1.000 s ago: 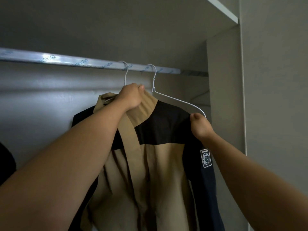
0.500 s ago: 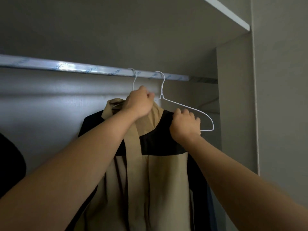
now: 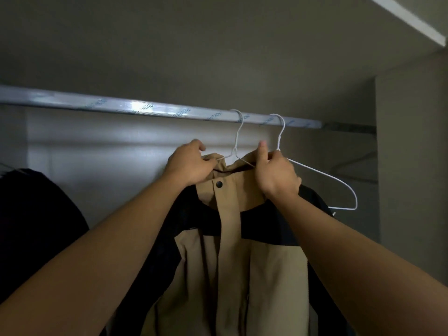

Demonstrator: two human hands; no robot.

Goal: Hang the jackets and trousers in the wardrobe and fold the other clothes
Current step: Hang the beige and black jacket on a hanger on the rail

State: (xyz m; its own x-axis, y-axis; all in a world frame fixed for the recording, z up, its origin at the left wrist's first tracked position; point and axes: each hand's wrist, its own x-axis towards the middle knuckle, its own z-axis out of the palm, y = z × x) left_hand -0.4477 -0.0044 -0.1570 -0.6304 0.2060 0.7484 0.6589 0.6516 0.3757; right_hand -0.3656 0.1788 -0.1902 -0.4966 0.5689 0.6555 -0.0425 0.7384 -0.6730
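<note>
From the head camera: a tan and black jacket [image 3: 242, 263] hangs on a white wire hanger [image 3: 238, 132] hooked over the rail [image 3: 145, 110]. Below the rail, the left hand [image 3: 191, 166] and the right hand [image 3: 276, 175] both grip the collar with curled fingers. A bare hanger [image 3: 322, 178] hooks on just right of the first. A dark garment [image 3: 36, 226] hangs far left.

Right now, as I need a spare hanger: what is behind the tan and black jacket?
An empty white wire hanger hangs on the rail behind the jacket; one sloping arm shows, the rest is covered by the jacket and the right hand.
</note>
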